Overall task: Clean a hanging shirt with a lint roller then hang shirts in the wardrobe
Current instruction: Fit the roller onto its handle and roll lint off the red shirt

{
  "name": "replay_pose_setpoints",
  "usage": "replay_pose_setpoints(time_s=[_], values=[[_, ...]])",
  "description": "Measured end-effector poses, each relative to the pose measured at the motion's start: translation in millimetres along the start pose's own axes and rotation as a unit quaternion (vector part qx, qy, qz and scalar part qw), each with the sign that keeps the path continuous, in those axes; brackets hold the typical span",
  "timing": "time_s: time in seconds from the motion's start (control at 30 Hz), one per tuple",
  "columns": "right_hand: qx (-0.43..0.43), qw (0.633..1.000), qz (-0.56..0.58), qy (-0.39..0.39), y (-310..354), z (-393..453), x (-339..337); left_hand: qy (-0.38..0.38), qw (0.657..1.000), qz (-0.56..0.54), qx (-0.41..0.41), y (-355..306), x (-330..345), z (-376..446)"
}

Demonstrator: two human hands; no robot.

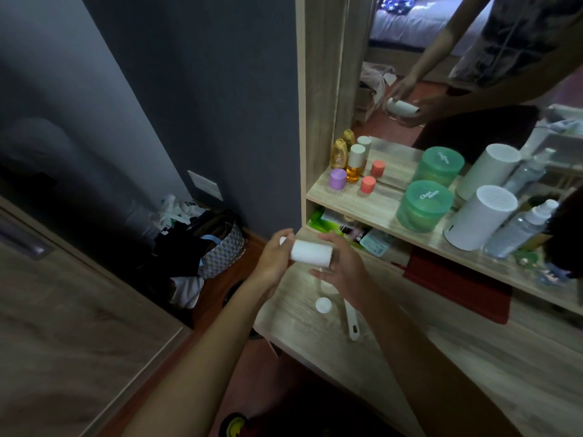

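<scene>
Head view, looking down at two bare forearms reaching over a wooden desk (pixel 473 367). The picture is dim and motion-blurred, so fine detail is soft.

The roll (pixel 310 253), a white cylinder of lint paper, is held in the air just above the desk's far left corner, between both hands. Its long axis lies nearly level, running left to right and dipping slightly to the right. The left hand (pixel 277 258) has its fingers curled round the roll's left end, covering that end. The right hand (pixel 339 266) cups the right end from below, fingers loosely bent; how firmly it grips is hard to tell.

On the desk below the hands lie a white handle (pixel 351 320), partly hidden under the right wrist and pointing toward the viewer, and a small white cap (pixel 323 305) beside it. Something clear near them is too blurred to name.

A shelf (pixel 378 209) above holds small bottles, two green tubs (pixel 424 205) and white cylinders. A mirror (pixel 441 74) behind it reflects the hands and roll; the person's body there is cut off at the frame's top edge. Bags (pixel 202 241) sit on the floor in the dark corner at left.
</scene>
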State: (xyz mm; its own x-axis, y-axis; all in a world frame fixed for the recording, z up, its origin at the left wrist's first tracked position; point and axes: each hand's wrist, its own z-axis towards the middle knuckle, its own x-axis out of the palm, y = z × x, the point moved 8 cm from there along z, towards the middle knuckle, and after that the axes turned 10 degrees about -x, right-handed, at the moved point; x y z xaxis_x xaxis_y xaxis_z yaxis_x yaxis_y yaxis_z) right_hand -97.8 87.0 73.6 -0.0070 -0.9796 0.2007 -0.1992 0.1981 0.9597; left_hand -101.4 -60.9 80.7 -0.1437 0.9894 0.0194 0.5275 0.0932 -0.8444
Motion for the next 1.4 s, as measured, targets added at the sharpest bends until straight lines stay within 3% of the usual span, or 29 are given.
replay_pose_setpoints(time_s=[0.03,0.1,0.17,0.23,0.37,0.5,0.57,0.67,0.73,0.8,0.87,1.23,1.4], values=[[0.012,1.0,-0.021,-0.017,-9.3,1.9,-6.3,-0.022,1.0,-0.011,-0.001,-0.4,-7.2,2.5],[-0.006,0.971,-0.239,-0.015,-22.8,2.6,-19.7,-0.069,0.996,-0.047,-0.016,2.7,-25.4,9.8],[-0.036,0.891,-0.445,0.085,-51.2,-0.2,-15.8,-0.092,0.993,-0.061,-0.032,8.2,-38.2,15.3],[-0.042,0.8,-0.572,0.175,-88.7,-12.4,-11.7,-0.099,0.992,-0.061,-0.043,14.0,-43.7,17.8],[-0.108,0.702,-0.679,0.183,-124.5,-16.5,-10.8,-0.087,0.991,-0.075,-0.062,25.2,-44.1,17.5],[-0.141,0.662,-0.72,0.156,-127.6,-11.4,-9.1,-0.09,0.99,-0.083,-0.073,29.7,-45.3,17.2],[-0.141,0.689,-0.695,0.149,-118.8,-12.7,-8.2,-0.089,0.99,-0.079,-0.074,30.8,-45.0,17.2],[-0.103,0.866,-0.489,0.021,-86.6,-7.7,-18.3,-0.093,0.99,-0.077,-0.072,31.3,-44.4,16.5],[-0.113,0.925,-0.348,-0.107,-56.2,-3.9,-25.7,-0.087,0.989,-0.089,-0.074,32.5,-40.7,15.6],[-0.155,0.912,-0.329,-0.191,-24.0,-3.9,-29.6,-0.079,0.989,-0.096,-0.077,33.2,-32.9,14.1],[-0.168,0.909,-0.315,-0.216,-2.8,-3.5,-26.2,-0.068,0.989,-0.104,-0.078,32.2,-21.6,10.3],[-0.189,0.945,-0.207,-0.17,9.1,-19.6,-13.9,-0.043,0.978,-0.166,-0.115,38.3,19.4,-2.0],[-0.263,0.919,-0.24,-0.167,22.1,-29.4,-9.7,-0.046,0.974,-0.193,-0.111,35.2,26.7,-4.9]])
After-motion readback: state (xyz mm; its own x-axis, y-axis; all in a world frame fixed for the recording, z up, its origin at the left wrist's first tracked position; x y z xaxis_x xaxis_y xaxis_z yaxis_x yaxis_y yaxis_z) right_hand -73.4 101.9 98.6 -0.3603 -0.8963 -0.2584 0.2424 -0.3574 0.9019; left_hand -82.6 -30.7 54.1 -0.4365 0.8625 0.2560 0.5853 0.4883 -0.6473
